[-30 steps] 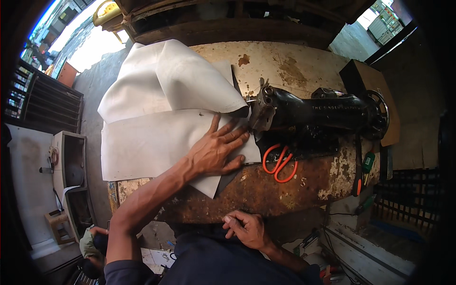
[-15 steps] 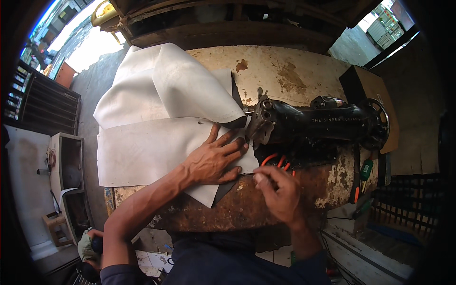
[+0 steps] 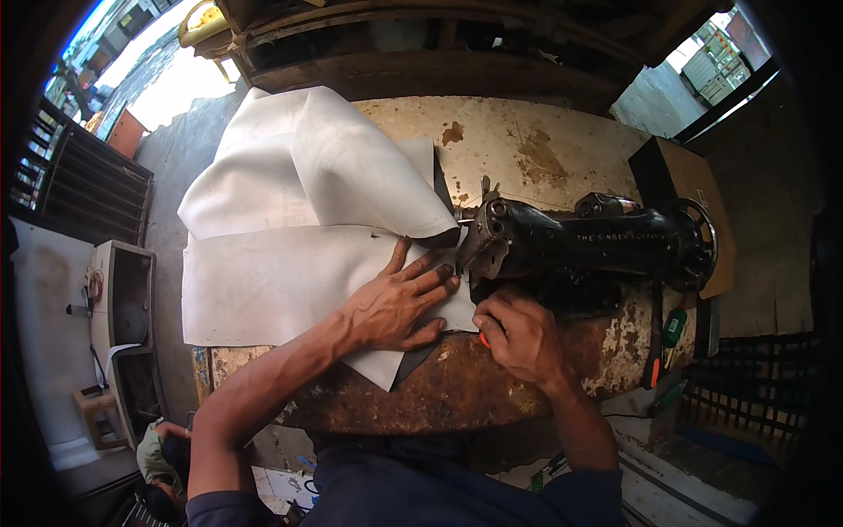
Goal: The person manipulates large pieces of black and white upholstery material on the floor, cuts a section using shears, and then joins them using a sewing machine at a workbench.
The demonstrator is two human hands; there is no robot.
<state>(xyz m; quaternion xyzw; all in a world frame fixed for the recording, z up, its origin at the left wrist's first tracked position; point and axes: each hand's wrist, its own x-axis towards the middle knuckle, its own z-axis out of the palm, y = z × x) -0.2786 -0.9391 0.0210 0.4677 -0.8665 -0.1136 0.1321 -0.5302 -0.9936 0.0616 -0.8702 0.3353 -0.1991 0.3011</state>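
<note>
A large white sheet with a dark underside point(image 3: 263, 281), leather-like, lies folded over the table's left half and runs up to a black sewing machine point(image 3: 597, 235). Flat on the sheet's edge, just left of the machine's needle end, rests my left hand point(image 3: 386, 303) with its fingers spread. My right hand point(image 3: 522, 338) is closed beside the machine's bed at the near side. A bit of orange handle point(image 3: 484, 339) shows under its fingers, belonging to what look like scissors; the rest is hidden by the hand.
The worn wooden table point(image 3: 474, 386) has peeling patches. A cardboard box point(image 3: 676, 176) stands behind the machine's handwheel point(image 3: 698, 246). At the right edge are an orange-tipped tool point(image 3: 652, 372) and a green bottle point(image 3: 674, 327). Another person point(image 3: 162, 452) is low at the left.
My right hand has moved up and forward onto the orange handles and closed round them. The left hand stays pressed on the sheet. The view has shifted slightly.
</note>
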